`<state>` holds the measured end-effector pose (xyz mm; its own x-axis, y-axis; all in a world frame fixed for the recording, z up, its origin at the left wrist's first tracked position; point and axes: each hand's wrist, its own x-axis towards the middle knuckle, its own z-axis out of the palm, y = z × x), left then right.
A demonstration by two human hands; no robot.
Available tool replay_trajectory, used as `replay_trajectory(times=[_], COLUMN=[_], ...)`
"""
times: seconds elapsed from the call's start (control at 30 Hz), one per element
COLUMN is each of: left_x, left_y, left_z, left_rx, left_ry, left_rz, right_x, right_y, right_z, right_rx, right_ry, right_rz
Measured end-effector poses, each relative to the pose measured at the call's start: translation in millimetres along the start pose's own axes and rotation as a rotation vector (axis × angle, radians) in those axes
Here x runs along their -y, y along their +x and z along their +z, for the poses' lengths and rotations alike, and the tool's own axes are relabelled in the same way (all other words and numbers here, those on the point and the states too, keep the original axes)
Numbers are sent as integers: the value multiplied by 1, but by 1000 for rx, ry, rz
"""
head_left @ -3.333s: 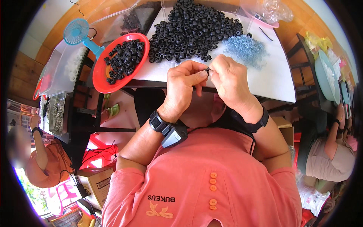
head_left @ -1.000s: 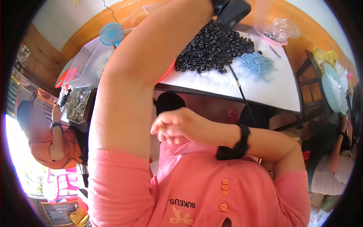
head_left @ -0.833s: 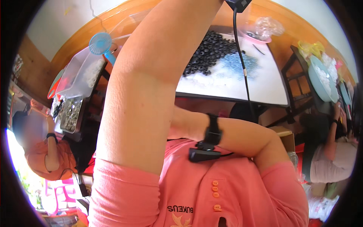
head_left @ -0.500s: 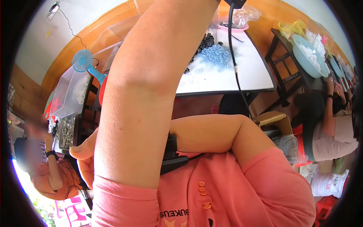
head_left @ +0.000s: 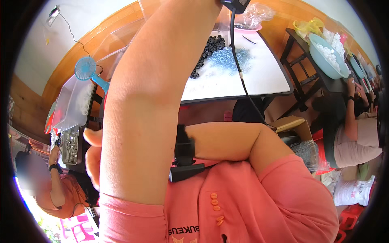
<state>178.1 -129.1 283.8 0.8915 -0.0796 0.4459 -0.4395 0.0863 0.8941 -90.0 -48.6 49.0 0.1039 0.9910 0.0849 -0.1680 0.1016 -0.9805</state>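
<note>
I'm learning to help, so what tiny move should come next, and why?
Maybe lower the left arm: it blocks part of the white table top and black pieces from view, and the right hand, partly hidden behind it, is away from the table.

Right hand (head_left: 93,160) sits under left arm (head_left: 139,97), perhaps touching.

Black lettering (head_left: 183,230) — upside down on pink shirt (head_left: 247,190) | white sack (head_left: 348,192) — print (head_left: 360,189) illegible

White wall (head_left: 97,18) was edged with orange wood panelling (head_left: 283,19), a white-topped table (head_left: 267,77) was set before it, a dark table (head_left: 289,46) was placed at right, lower left was flooded with light (head_left: 29,208)
</note>
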Motion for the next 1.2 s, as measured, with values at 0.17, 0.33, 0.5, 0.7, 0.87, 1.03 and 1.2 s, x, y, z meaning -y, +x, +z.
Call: replay_trajectory(times=[0.17, 0.33, 0.5, 0.7, 0.87, 1.03, 1.2], left_x=[-8, -7, -3, -1, -6, -8, -7], left_y=[-5, -19, -14, -12, -17, -32, -36], left_z=[2, -1, -9, -7, -16, -9, -9], left_rx=[131, 28, 76, 47, -22, -43, -66], left_ry=[-14, -126, -117, -146, -133, -117, -156], left_rz=[54, 13, -13, -3, -9, -3, 9], right_x=[2, 6, 8, 2, 3, 6, 10], right_y=[9, -4, -26, 1, 0, -8, 1], right_z=[0, -8, -15, 1, 1, -3, -8], right_rx=[42, 103, 166, 222, 297, 357, 418], right_ry=[-57, -123, -193, -256, -302, -360, -406], right_rz=[-5, 5, 15, 19, 33, 46, 58])
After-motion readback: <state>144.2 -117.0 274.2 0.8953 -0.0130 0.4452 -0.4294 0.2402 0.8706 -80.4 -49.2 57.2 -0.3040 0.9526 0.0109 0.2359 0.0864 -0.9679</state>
